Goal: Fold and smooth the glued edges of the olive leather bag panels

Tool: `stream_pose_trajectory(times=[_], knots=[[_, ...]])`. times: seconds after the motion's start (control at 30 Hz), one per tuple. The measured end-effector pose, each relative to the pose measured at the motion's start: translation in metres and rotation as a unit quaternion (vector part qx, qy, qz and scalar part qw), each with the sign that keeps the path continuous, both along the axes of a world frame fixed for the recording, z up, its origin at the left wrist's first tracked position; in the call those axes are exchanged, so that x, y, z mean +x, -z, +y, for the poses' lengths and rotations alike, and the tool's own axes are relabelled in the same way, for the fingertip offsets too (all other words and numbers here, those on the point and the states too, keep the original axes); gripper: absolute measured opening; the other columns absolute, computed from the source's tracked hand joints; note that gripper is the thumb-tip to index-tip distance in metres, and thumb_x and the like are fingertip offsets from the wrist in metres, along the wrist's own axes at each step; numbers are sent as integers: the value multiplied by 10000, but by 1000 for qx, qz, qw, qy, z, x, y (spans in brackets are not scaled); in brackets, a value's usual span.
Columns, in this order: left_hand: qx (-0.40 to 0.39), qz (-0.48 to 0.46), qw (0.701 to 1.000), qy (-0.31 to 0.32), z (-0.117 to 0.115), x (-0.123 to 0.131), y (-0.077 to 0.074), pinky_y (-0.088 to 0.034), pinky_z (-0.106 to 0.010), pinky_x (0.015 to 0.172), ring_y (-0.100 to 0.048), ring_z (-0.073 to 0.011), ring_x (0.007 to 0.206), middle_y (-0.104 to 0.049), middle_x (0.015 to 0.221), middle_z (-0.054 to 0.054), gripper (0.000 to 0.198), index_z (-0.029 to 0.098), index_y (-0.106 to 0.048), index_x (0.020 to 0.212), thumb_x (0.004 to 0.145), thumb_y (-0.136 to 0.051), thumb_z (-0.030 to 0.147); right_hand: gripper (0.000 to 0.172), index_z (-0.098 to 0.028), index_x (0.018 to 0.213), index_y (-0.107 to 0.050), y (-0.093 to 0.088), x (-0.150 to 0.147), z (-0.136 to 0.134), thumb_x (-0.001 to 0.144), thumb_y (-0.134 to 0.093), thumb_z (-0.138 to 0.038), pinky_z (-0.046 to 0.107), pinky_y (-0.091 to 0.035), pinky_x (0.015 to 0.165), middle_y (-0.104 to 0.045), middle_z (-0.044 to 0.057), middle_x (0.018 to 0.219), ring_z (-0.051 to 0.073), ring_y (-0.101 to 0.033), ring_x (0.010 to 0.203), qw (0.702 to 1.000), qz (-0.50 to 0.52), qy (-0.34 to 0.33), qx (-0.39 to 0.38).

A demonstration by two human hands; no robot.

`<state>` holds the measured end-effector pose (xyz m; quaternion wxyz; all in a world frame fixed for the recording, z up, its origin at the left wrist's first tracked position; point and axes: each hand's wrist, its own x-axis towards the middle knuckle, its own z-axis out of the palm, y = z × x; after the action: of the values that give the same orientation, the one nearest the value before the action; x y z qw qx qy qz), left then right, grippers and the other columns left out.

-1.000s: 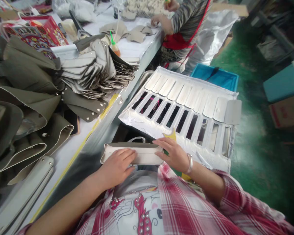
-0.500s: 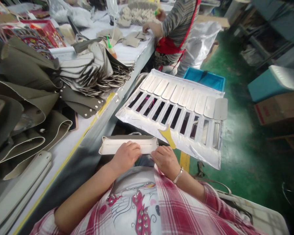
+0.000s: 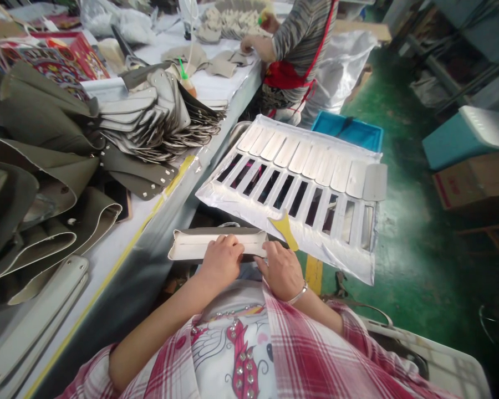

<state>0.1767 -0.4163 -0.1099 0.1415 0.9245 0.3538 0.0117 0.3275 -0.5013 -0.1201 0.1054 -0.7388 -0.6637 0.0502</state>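
Observation:
A long, narrow bag piece [image 3: 191, 244], pale inside with a dark grey-green outer side, lies crosswise before my body. My left hand [image 3: 223, 257] is closed over its near edge at the middle, fingers curled onto the pale inside. At the right end, my right hand [image 3: 281, 269] grips the corner with its fingers bent and the thumb below. A bracelet circles the right wrist. Just beyond the right hand, a yellow scraper-like tool [image 3: 286, 231] rests on the edge of a white slotted frame [image 3: 237, 202]. What the fingertips pinch is partly hidden.
Pale strips [image 3: 289, 152] line the frame's far side. On the left table, grey-green leather pieces [image 3: 45, 116] and stacked straps [image 3: 149, 111] lie beside long pale strips [image 3: 37, 327]. A co-worker in a striped sleeve [image 3: 301, 36] works beyond. A blue crate [image 3: 345, 130] is behind the frame.
My right hand has shifted slightly up, its fingers now over the piece's right corner. My left hand has moved slightly right along the near edge. The bag piece stays nearly in place.

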Motion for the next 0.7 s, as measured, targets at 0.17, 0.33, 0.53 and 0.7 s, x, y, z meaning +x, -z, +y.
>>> stream_pose_trajectory(times=[0.17,0.33,0.53,0.7], knots=[[-6,16,1000,-1,1,2,-1,-411,-351,658,-504,-229,845,-555,890,-68,125,191,-615,745,807,-507,208,383,-192,642,-513,4,8,0,826,-502,-528,273,-320,511,-602,68,610,193,-567,581,976,129,115,-133],[-5,11,1000,-7,2,2,-1,-413,-358,666,-502,-230,836,-545,889,-71,138,188,-609,750,812,-488,209,492,-166,540,-519,18,-6,0,890,-393,-488,219,-318,358,-573,29,458,105,-477,331,790,511,216,-261],[5,20,1000,-7,3,1,-4,-405,-388,685,-488,-259,887,-538,930,-94,126,191,-629,780,796,-506,215,403,-107,648,-576,24,-23,8,917,-412,-358,161,-257,291,-566,5,465,55,-420,281,575,721,296,-248],[-15,28,999,16,10,6,-5,-398,-401,696,-536,-262,846,-592,830,-84,114,185,-621,757,789,-516,214,386,-100,700,-587,21,-31,16,930,-387,-337,163,-278,292,-603,28,527,59,-438,304,487,771,329,-246]])
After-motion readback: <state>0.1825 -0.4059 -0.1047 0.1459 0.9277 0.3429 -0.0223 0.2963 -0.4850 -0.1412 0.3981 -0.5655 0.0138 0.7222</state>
